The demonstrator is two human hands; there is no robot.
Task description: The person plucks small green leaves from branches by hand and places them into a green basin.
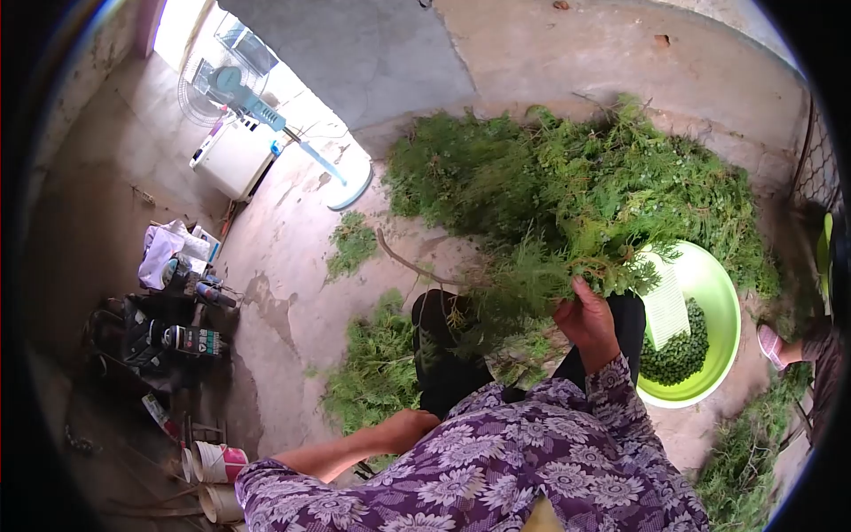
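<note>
My right hand (589, 324) is closed in a pinch on a leafy evergreen branch (532, 275), whose sprays hang over my lap between my knees. Small green round cones or berries show among its leaves. Just right of that hand stands a lime-green basin (729, 310) holding a heap of small green cones (678, 359). A pale ridged board (665, 306) leans inside the basin, its lower end in the heap. My left hand (408, 430) rests against my left thigh, with its fingers mostly hidden.
A large pile of evergreen branches (585, 177) lies along the wall. More cut greenery (372, 355) lies left of my knees. A standing fan (253, 106), a white box (235, 160), buckets (217, 465) and a dark cart (151, 341) are at left. Another person's foot (771, 346) shows at right.
</note>
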